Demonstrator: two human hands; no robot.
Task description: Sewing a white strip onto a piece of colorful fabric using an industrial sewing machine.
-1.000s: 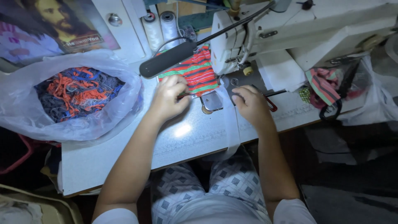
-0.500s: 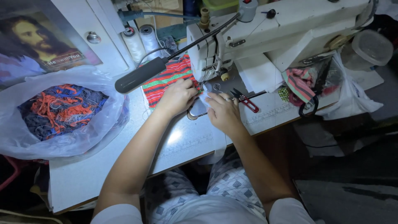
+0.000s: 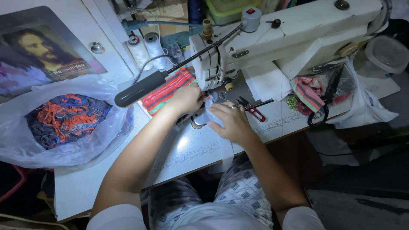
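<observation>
A white sewing machine (image 3: 294, 40) stands at the back of the white table (image 3: 191, 153). My left hand (image 3: 186, 100) pinches a pale blue cloth piece (image 3: 208, 115) just in front of the needle area. On the near side, my right hand (image 3: 232, 121) lies flat on that same cloth and presses it to the table. A red and green striped fabric (image 3: 164, 91) lies behind my left hand, under the black gooseneck lamp (image 3: 140, 88).
Red-handled thread snips (image 3: 252, 110) lie right of my hands. A clear plastic bag of orange and blue scraps (image 3: 64, 121) fills the left. Two white thread spools (image 3: 147, 49) stand at the back. Black scissors and striped cloth scraps (image 3: 317, 100) hang at the right beside a white bag (image 3: 362, 108).
Both hands have moved closer together and up to the needle area. The right hand has let go of the red snips and now lies on the pale cloth.
</observation>
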